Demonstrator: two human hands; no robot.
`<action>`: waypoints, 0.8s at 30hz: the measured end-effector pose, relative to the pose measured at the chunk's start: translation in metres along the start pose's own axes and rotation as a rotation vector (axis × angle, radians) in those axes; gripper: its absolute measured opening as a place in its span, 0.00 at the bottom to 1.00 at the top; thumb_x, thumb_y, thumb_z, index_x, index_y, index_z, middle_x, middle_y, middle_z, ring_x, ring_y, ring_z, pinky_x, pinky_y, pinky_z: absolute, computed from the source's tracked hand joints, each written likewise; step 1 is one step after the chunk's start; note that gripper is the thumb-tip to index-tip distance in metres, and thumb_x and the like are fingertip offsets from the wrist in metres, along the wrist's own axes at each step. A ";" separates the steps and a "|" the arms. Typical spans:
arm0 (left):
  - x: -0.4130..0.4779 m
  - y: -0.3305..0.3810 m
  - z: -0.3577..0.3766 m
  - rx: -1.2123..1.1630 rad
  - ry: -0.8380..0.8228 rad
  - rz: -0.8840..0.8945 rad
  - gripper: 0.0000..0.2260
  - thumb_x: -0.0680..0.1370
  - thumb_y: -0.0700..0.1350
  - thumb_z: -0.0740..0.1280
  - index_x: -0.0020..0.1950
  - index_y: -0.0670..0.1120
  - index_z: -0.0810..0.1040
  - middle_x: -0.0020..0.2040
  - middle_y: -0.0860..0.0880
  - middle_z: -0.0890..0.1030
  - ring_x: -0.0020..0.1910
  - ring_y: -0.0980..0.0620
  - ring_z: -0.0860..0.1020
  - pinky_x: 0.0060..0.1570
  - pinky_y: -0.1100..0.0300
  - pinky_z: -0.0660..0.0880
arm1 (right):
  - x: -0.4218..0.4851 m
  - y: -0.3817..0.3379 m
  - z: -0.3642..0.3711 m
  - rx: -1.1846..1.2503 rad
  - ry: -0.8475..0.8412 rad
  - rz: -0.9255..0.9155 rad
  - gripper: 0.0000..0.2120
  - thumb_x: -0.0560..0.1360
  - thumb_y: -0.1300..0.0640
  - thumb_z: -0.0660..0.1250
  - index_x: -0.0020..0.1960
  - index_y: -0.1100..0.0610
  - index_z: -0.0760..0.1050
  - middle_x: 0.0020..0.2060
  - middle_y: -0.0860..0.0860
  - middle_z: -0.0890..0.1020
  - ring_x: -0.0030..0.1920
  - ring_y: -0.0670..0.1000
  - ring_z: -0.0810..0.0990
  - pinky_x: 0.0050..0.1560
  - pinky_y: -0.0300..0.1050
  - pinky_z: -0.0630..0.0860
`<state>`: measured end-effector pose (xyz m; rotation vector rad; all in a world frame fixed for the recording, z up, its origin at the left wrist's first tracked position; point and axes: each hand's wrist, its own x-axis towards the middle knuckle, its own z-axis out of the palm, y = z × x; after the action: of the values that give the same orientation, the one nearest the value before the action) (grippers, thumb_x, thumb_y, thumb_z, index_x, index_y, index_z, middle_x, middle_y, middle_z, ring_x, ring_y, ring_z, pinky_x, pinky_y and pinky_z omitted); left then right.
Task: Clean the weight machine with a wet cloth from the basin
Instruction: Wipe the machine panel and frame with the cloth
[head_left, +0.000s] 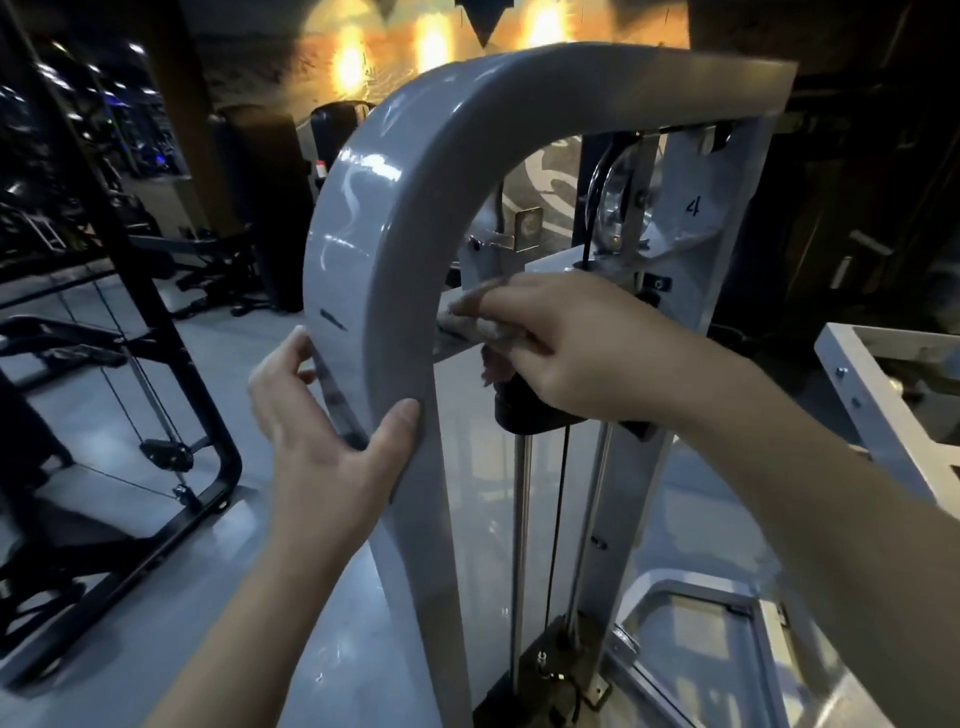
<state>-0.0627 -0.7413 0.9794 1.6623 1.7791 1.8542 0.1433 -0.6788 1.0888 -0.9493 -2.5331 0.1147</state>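
Two hands work on the grey weight machine (374, 218), whose broad arched post fills the middle of the view. The left hand (322, 436) grips the upright part of the post, thumb laid along its right front edge and fingers wrapped round the left edge. The right hand (561, 353) reaches through the opening under the arch and holds a pale crumpled cloth (467, 325) with curled fingers. It presses the cloth against the inner edge of the post, where a flat grey cross plate (550, 265) meets it.

Just below that hand sits a black weight block (524, 410). A bright guide rod (521, 519) and a thin black cable (558, 519) run down from the block to the base. The opening inside the arch is narrow, bounded on the right by a grey side panel (727, 234) and above by a pulley wheel (618, 197).

A dark "4" (692, 207) is written on the side panel. A small dark mark on the outer face of the post is too blurred to read.

A black machine frame (171, 364) with cables stands to the left, well apart from the post, with grey floor (156, 623) open between them. At the right edge a white metal frame (872, 405) stands close beside the right forearm.
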 end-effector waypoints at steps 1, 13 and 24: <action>0.001 -0.001 0.001 -0.006 -0.002 -0.008 0.40 0.68 0.64 0.67 0.76 0.50 0.62 0.69 0.52 0.65 0.71 0.52 0.68 0.65 0.61 0.68 | 0.008 -0.006 -0.005 -0.030 -0.025 0.030 0.21 0.80 0.59 0.62 0.71 0.45 0.75 0.57 0.45 0.81 0.59 0.50 0.79 0.60 0.52 0.77; 0.003 -0.005 0.006 -0.018 0.015 0.038 0.40 0.69 0.67 0.65 0.75 0.45 0.65 0.64 0.48 0.68 0.59 0.63 0.71 0.53 0.78 0.68 | 0.011 -0.013 -0.016 -0.024 -0.098 0.104 0.22 0.78 0.61 0.63 0.65 0.39 0.77 0.49 0.43 0.83 0.52 0.50 0.81 0.53 0.51 0.80; 0.004 -0.011 0.011 -0.091 0.033 0.055 0.41 0.70 0.66 0.66 0.75 0.42 0.65 0.64 0.47 0.67 0.60 0.61 0.71 0.55 0.74 0.68 | 0.011 -0.020 -0.011 -0.010 -0.051 0.108 0.22 0.76 0.62 0.64 0.63 0.40 0.79 0.44 0.43 0.82 0.48 0.50 0.81 0.48 0.49 0.80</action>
<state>-0.0631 -0.7277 0.9709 1.6743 1.6500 1.9652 0.1286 -0.6874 1.1070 -1.1000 -2.5304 0.1600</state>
